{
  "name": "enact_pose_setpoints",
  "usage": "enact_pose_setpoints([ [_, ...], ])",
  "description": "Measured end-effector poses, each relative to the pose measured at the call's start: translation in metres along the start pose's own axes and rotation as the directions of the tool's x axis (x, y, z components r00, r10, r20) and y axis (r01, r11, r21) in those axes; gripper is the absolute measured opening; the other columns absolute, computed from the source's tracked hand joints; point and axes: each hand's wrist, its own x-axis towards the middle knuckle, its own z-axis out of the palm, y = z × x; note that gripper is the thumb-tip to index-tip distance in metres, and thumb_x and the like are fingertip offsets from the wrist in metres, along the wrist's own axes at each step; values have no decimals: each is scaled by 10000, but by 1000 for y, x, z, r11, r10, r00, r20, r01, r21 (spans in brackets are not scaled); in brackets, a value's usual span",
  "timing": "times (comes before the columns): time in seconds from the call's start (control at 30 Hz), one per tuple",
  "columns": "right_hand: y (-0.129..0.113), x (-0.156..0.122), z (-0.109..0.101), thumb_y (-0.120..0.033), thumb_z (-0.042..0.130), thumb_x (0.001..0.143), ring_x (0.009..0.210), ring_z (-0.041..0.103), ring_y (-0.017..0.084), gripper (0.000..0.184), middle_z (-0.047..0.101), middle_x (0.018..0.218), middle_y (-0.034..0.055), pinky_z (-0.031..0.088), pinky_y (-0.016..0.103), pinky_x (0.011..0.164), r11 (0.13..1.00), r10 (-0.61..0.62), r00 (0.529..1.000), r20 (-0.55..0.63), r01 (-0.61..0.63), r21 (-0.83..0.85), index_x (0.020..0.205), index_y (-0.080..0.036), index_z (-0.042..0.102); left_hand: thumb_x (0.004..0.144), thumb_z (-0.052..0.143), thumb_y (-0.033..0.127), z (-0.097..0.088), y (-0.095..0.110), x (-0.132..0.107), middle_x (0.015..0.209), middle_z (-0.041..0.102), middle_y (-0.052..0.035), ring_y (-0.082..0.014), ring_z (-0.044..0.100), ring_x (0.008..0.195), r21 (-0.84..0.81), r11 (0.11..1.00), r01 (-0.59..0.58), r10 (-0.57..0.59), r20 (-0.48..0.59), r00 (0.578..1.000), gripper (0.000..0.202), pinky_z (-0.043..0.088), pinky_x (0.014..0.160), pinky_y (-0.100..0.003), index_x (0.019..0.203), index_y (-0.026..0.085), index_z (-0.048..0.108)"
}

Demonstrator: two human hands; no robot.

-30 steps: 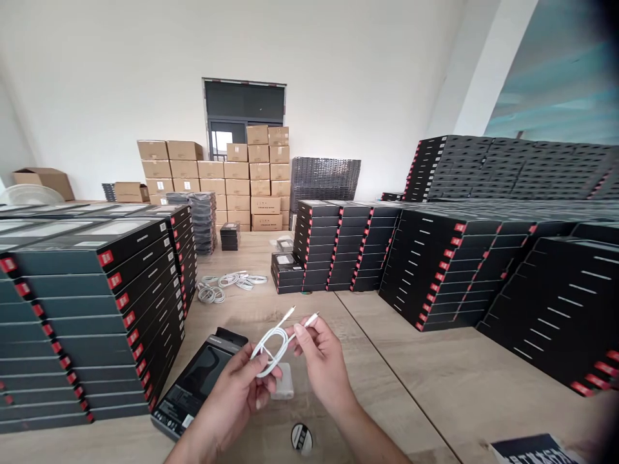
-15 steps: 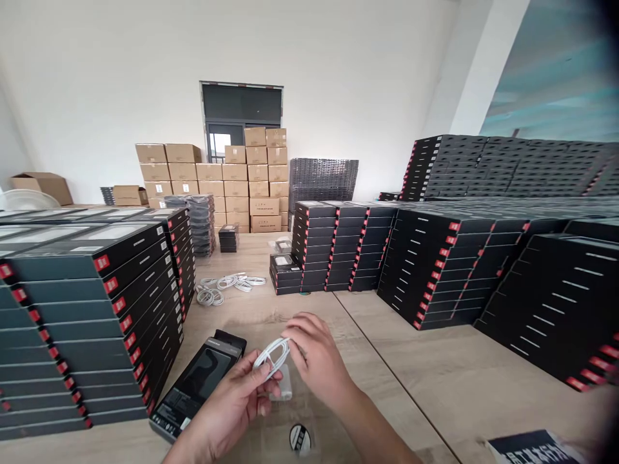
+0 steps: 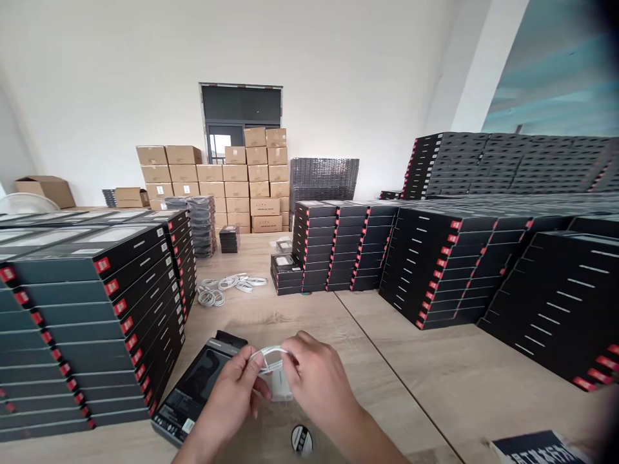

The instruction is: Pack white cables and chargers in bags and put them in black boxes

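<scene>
1. Left hand (image 3: 232, 393): fingers curled, closed on the left side of a coiled white cable (image 3: 267, 359).
2. Right hand (image 3: 316, 380): fingers bent, closed on the right side of the same coil. The hands are together, close on either side of it.
3. Cable position: between both hands, above the table. Its ends cannot be seen.
4. Adjacent items: a black box (image 3: 193, 393) lies just beside the left hand; a white block (image 3: 282, 388) sits directly below the coil; a round label (image 3: 302, 440) lies nearer the person.
5. Surface: a light wood table (image 3: 387, 386) bears two loose white cable bundles (image 3: 213, 296) farther ahead.
6. Room: stacks of black boxes (image 3: 87, 322) with red tabs line the table on both sides. Brown cartons (image 3: 256, 187) stand stacked below a dark window (image 3: 240, 106).
</scene>
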Motion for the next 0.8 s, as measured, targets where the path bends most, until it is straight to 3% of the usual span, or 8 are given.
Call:
enact_pose_setpoints([
  [0.1,-1,-1,-1,-205,508,879,614,599,164,183,659,713,15,381,272,580,948,120,992,42,-127,293,739,-220,626,876,479,601,3,3,-5,585,600,22,-97,439,412,243,966,-87,91,-5,996,402,309,410,-206,833,206,546],
  [0.23,-2,1,-2,-283,541,865,578,643,177,154,686,639,-2,426,266,550,700,261,942,212,-336,630,756,-221,632,925,455,488,8,6,-9,612,629,7,-130,517,484,423,891,-168,180,11,984,298,352,508,-229,857,217,560],
  [0.33,-4,2,0,-298,570,845,595,660,181,146,699,614,2,452,267,575,563,280,925,256,-374,737,752,-207,636,936,439,443,9,6,-9,617,638,-8,-168,586,565,470,867,-165,183,6,983,264,381,583,-250,851,222,555],
  [0.47,-2,3,9,-388,606,825,485,589,138,219,683,592,-5,383,213,428,426,288,902,323,-422,800,734,-190,634,934,439,426,7,3,-7,638,630,-17,-179,581,586,474,864,-172,192,6,981,253,376,614,-269,866,217,564],
  [0.57,0,3,15,-455,619,806,546,651,166,285,681,649,10,345,187,376,343,275,874,401,-479,808,744,-177,641,921,464,457,6,0,-7,635,601,-6,-171,541,581,418,890,-181,205,-11,979,272,367,614,-269,888,211,577],
  [0.67,2,3,19,-473,588,833,517,648,162,312,675,673,13,353,198,387,396,268,879,395,-474,786,782,-179,681,891,511,512,7,-1,-8,655,603,-4,-163,526,585,327,929,-173,189,-18,982,309,356,591,-264,869,211,578],
  [0.8,2,2,21,-400,632,822,506,547,139,197,609,582,-14,439,246,503,633,308,947,96,-279,722,746,-235,709,878,492,585,12,4,-7,680,593,8,-130,506,543,205,968,-142,149,-20,989,389,361,550,-253,819,205,548],
])
